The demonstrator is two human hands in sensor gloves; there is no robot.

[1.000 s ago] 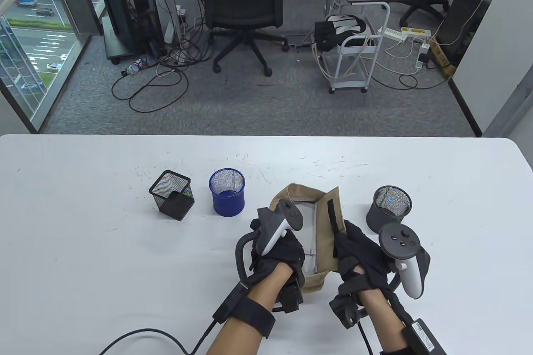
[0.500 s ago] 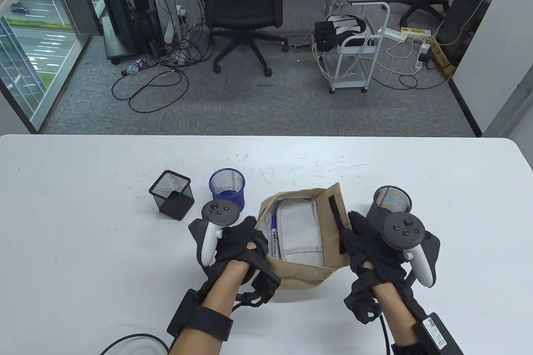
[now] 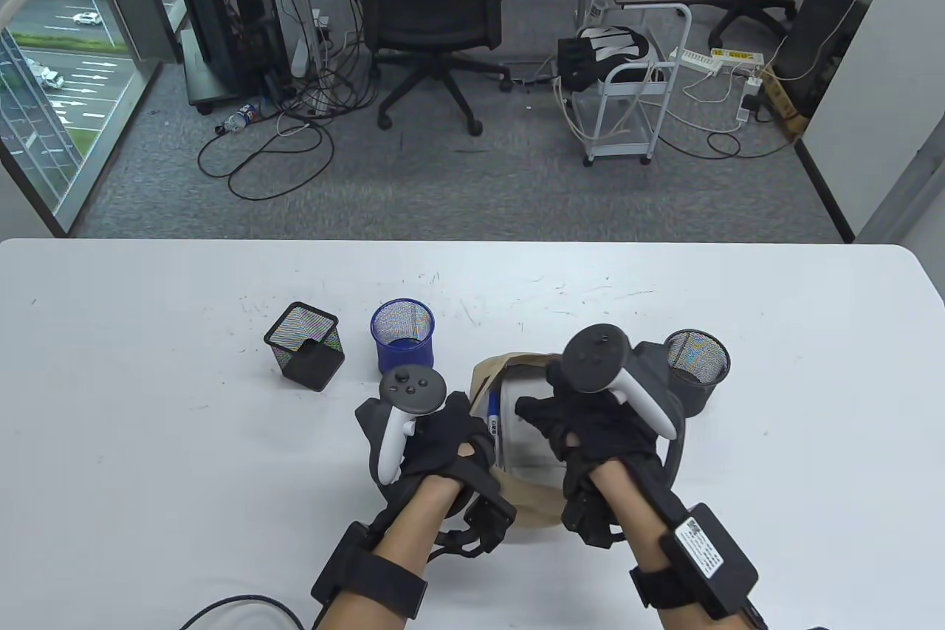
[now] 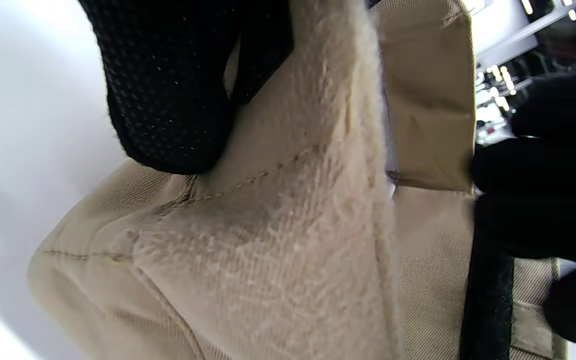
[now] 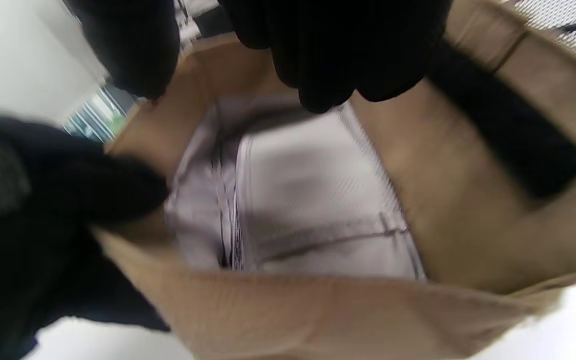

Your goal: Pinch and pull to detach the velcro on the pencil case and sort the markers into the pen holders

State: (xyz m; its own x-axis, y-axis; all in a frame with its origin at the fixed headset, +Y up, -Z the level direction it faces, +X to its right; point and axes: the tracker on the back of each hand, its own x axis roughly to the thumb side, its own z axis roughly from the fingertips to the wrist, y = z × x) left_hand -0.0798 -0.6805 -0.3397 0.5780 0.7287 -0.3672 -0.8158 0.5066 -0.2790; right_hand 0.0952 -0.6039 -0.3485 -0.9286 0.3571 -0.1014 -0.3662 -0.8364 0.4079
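Note:
The tan pencil case (image 3: pixel 490 368) lies open in the middle of the table, its white lining (image 5: pixel 308 200) showing. A blue-capped marker (image 3: pixel 492 422) lies along the case's left inner side. My left hand (image 3: pixel 476 430) pinches the left rim; in the left wrist view its fingers (image 4: pixel 168 100) clamp the fuzzy velcro strip (image 4: pixel 293 210). My right hand (image 3: pixel 535 412) hovers over the opening, and its fingers (image 5: pixel 328 65) hang above the lining with nothing in them. The black velcro strip (image 5: pixel 508 135) runs along the right flap.
A black square mesh holder (image 3: pixel 304 346) and a blue round one (image 3: pixel 402 342) stand left of the case. A grey round holder (image 3: pixel 698 363) stands just right of it, close behind my right hand. A cable (image 3: pixel 244 604) trails near the table's front edge.
My right hand has let go of the right flap and moved left over the open case. My left hand keeps its hold on the left rim and has shifted slightly right.

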